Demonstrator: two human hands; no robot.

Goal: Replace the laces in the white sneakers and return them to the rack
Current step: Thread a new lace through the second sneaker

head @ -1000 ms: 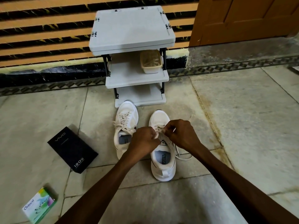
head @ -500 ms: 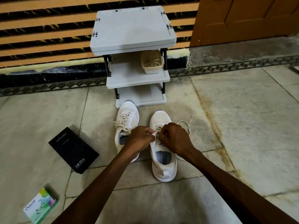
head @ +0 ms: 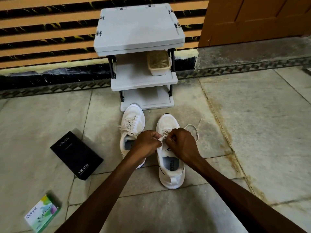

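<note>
Left-of-centre sneaker (head: 133, 126) looks laced; left hand (head: 146, 142) and right hand (head: 182, 145) both pinch the lace (head: 190, 125) on the centre sneaker (head: 168, 121) (neither is on the rack (head: 139, 31) yet).

At mid-frame, the left hand (head: 146, 143) and right hand (head: 182, 143) pinch a lace (head: 161, 138) over the right-hand sneaker (head: 170, 157); the other sneaker (head: 133, 125) sits below the rack (head: 139, 31).
</note>
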